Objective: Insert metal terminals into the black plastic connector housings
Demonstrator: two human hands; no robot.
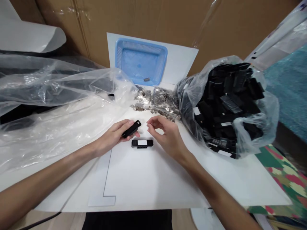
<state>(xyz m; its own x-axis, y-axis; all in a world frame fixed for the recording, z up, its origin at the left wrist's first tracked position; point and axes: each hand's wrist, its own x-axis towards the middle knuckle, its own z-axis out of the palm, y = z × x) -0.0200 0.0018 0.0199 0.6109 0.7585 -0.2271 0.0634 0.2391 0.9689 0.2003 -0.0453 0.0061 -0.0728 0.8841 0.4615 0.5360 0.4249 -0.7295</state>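
My left hand (114,135) is closed around a slim black plastic part (131,128), holding it tilted just above the white table sheet (148,179). My right hand (165,132) hovers beside it with fingers curled in a pinch; what they hold, if anything, is too small to see. A second black plastic part with a white label (142,143) lies flat on the sheet between both hands. A heap of small metal clips (158,101) sits just beyond my hands.
A clear bag full of black plastic parts (227,105) stands at the right. A blue plastic basket (140,60) with one small piece in it leans against the cardboard at the back. Crumpled clear plastic sheeting (52,105) covers the left side.
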